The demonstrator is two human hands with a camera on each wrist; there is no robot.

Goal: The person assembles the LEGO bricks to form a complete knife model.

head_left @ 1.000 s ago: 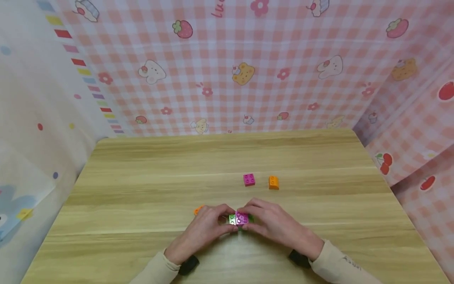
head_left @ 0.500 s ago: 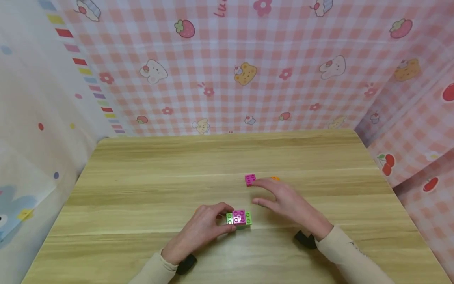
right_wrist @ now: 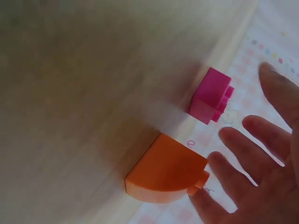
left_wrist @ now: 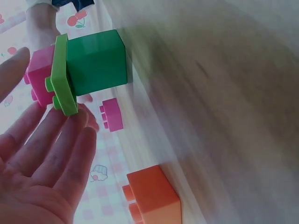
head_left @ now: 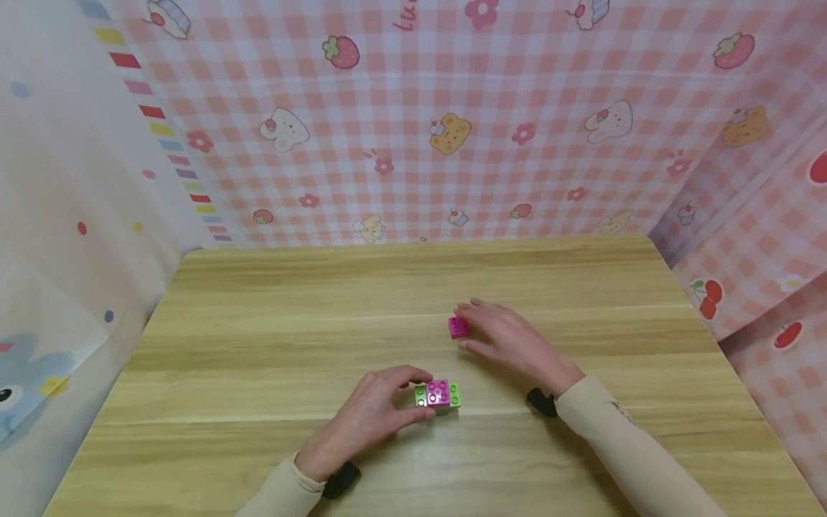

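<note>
A small stack of toy building blocks stands on the table: a dark green block (left_wrist: 97, 63) at the bottom, a light green plate (left_wrist: 61, 77) over it, a pink block (head_left: 438, 392) on top. My left hand (head_left: 371, 409) is at the stack's left side, thumb and fingers spread around it without a grip. My right hand (head_left: 517, 345) hovers with spread fingers just right of a loose magenta block (head_left: 458, 327). In the right wrist view, an orange block with a rounded side (right_wrist: 166, 170) lies by the fingertips; the right hand hides it in the head view.
Another orange block (left_wrist: 154, 196) sits near my left hand, hidden from the head view. The wooden table (head_left: 291, 301) ends at a pink checked cloth (head_left: 400, 179) behind. Cloth also hangs along the left and right sides.
My right hand has left the stack, moving up and right to beside the loose magenta block, and now covers the rounded orange block. My left hand has stayed near the stack.
</note>
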